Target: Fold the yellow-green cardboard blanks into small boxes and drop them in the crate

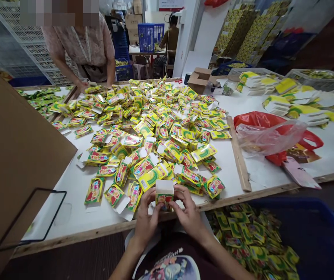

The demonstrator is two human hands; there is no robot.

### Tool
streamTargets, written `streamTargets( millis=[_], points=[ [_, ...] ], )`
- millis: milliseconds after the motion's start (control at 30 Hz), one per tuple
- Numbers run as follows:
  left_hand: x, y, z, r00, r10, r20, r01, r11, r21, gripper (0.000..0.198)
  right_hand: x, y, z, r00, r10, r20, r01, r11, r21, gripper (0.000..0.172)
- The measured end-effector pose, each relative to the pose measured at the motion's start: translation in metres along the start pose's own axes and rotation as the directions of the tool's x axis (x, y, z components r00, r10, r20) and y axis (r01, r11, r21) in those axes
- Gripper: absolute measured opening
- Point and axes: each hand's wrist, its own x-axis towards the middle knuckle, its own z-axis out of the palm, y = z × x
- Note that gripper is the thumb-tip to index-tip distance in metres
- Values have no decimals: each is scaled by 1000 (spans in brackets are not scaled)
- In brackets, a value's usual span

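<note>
Between both hands, close to the table's front edge, is a small yellow-green carton (164, 194) with its white top flap raised. My left hand (148, 219) grips its left side, thumb on the front face. From the right side, my right hand (187, 214) pinches the same carton with thumb and fingers. Just beyond my hands spreads a large heap of similar small cartons (155, 132), several with white flaps open. Whether anything is inside the held carton cannot be seen.
A wooden strip (239, 155) borders the heap on the right, beside red and clear plastic bags (272, 136). A blue bin (309, 221) with cartons stands below the table edge. At left rise a big cardboard box (18, 155) and black wire frame (53, 214). A person (82, 50) stands opposite.
</note>
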Motion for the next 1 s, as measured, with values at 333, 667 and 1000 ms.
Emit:
streamTargets(
  millis=[333,667,1000],
  points=[
    [2,-15,-11,996,-56,75,55,998,23,26,13,22,-4,982,-145,122,162,976,-146,20],
    [26,2,-10,999,34,26,-34,999,-2,11,32,16,4,975,-210,73,213,976,-43,14],
    [25,16,-7,999,-30,-27,31,999,36,14,34,1,2,987,-146,73,156,976,-152,10]
  ],
)
